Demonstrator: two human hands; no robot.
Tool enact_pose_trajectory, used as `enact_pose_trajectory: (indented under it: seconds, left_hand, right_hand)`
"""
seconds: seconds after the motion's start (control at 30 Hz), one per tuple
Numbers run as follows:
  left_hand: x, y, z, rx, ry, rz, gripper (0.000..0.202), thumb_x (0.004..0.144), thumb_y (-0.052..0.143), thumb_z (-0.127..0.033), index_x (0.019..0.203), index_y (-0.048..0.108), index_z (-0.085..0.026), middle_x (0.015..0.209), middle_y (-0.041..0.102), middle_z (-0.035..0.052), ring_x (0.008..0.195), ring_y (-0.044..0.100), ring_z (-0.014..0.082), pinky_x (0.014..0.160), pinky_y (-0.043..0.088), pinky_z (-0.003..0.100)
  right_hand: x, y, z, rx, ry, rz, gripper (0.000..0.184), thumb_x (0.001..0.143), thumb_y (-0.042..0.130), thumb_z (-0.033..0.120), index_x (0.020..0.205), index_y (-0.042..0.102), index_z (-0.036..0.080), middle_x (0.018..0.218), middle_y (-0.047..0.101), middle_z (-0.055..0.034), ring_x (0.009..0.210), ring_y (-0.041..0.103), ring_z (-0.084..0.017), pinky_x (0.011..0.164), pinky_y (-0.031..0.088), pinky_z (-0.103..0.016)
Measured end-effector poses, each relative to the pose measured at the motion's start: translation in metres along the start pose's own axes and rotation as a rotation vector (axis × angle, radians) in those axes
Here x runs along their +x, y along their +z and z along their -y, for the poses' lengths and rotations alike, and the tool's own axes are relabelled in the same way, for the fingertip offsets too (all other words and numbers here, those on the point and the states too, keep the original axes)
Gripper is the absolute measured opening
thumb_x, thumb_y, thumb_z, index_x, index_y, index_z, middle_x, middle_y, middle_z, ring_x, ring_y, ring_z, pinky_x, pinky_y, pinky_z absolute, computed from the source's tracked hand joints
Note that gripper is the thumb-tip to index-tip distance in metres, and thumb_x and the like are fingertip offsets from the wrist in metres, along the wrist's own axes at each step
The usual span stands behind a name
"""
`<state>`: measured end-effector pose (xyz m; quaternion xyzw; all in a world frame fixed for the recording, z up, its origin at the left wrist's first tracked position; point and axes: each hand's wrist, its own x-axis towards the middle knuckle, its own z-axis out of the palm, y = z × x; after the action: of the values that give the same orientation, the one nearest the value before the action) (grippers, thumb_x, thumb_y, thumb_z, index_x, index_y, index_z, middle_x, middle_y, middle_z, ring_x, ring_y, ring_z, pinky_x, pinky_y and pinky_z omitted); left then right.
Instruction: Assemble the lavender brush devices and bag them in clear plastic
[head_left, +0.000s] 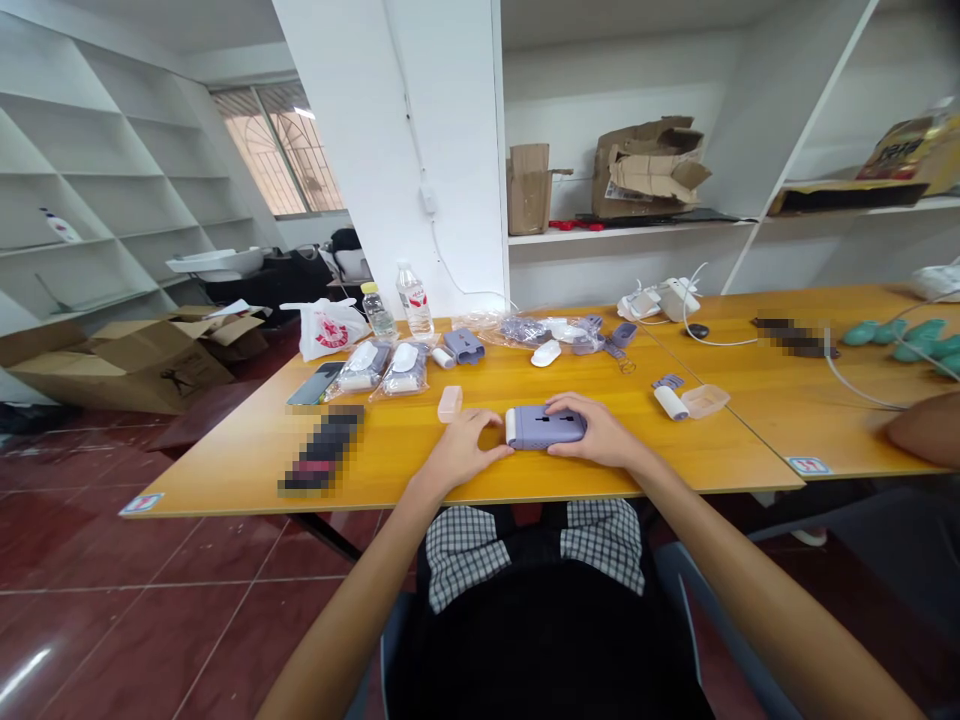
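White shelving [720, 110] and a white pillar [457, 110] stand beyond a wood-toned table [390, 460]. A purple case [536, 428], the reference for all positions below, sits between the two hands at the table, its white end piece [511, 427] pointing left. The right hand [602, 434] is clamped on the right part of the purple case, thumb at the near side and fingers at the far side. The left hand [463, 452] has its thumb and fingers apart, curved around the white end piece; whether they make contact cannot be determined.

A translucent cap [450, 404] lies to the left of and slightly beyond the purple case. A white roller [670, 402] and a translucent box [706, 401] lie side by side to its right. Two bagged units [405, 370] lie beyond it, to the left.

Step in hand, as judged: steadying the purple case with both hands. The next move appears to call for a firm right-hand hold while the left thumb and fingers close squarely on the white end piece, keeping the purple case level.
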<state>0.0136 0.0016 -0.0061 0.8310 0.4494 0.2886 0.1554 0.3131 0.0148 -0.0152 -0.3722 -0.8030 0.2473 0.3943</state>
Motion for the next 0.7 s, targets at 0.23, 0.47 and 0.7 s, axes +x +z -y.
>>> enact_pose_trajectory:
  seconds: [0.23, 0.47, 0.7]
  left_hand:
    - [0.0, -0.0016, -0.0032, 0.016, 0.071, 0.062, 0.029, 0.097, 0.077, -0.037, 0.122, 0.075, -0.024, 0.131, 0.077, 0.0093, 0.127, 0.069, 0.0311, 0.118, 0.051, 0.052]
    - [0.0021, 0.0021, -0.0063, 0.072, 0.075, 0.051, 0.014, 0.097, 0.076, -0.034, 0.094, 0.072, -0.021, 0.116, 0.076, 0.0091, 0.115, 0.07, 0.0295, 0.11, 0.055, 0.049]
    - [-0.0007, 0.0002, -0.0049, 0.056, 0.096, 0.062, 0.051, 0.099, 0.074, -0.034, 0.147, 0.062, -0.022, 0.142, 0.07, 0.0127, 0.134, 0.064, 0.0331, 0.12, 0.048, 0.053]
  right_hand:
    - [-0.0001, 0.0001, -0.0003, -0.016, 0.007, -0.001, 0.051, 0.073, 0.095, 0.041, 0.118, 0.074, 0.026, 0.134, 0.074, -0.0105, 0.124, 0.07, -0.033, 0.114, 0.05, -0.056]
    - [0.0004, 0.0011, -0.0013, -0.011, -0.001, -0.007, 0.053, 0.073, 0.095, 0.043, 0.119, 0.074, 0.027, 0.133, 0.074, -0.0103, 0.124, 0.07, -0.033, 0.112, 0.053, -0.056]
    - [0.0001, -0.0002, 0.0, -0.023, -0.008, 0.002, 0.05, 0.075, 0.094, 0.041, 0.118, 0.074, 0.027, 0.132, 0.074, -0.0094, 0.124, 0.07, -0.033, 0.111, 0.053, -0.055]
